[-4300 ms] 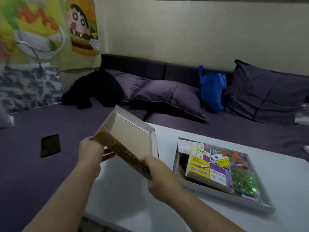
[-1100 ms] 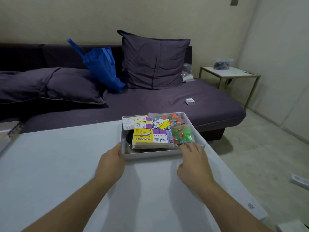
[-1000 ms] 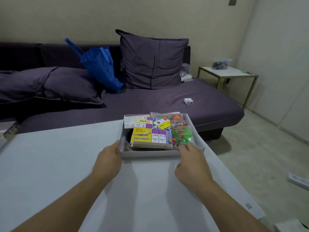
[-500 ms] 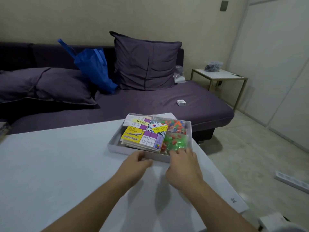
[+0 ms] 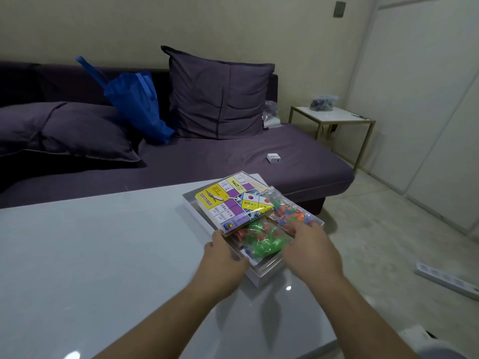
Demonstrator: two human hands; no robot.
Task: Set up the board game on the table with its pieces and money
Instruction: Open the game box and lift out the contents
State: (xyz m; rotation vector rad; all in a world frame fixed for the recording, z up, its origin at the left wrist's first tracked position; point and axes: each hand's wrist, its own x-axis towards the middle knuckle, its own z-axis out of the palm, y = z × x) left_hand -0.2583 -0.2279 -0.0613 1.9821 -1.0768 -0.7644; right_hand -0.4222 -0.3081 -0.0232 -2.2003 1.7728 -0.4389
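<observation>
Left hand (image 5: 225, 251) pinches the near corner of the folded game board (image 5: 228, 207), lifting it from the open box (image 5: 261, 277) at the counter's (image 5: 103, 255) right end. Right hand (image 5: 309, 248) rests with relaxed fingers on the bags of coloured pieces (image 5: 267, 238) inside.

Table (image 5: 103, 255): smooth, glossy pale top, light glints lower centre. Game box tray (image 5: 261, 277): white matt cardboard. Folded game board (image 5: 230, 203): printed card, slight sheen. Bags of pieces (image 5: 261, 238): clear crinkled plastic film, shiny; green, orange plastic bits inside. Sofa (image 5: 233, 156), cushions (image 5: 217, 97): matt purple cloth, creased. Blue bag (image 5: 134, 102): matt fabric-like. Side table (image 5: 334, 120), right: white top, metal-looking frame. Floor (image 5: 388, 229): smooth pale tile.
</observation>
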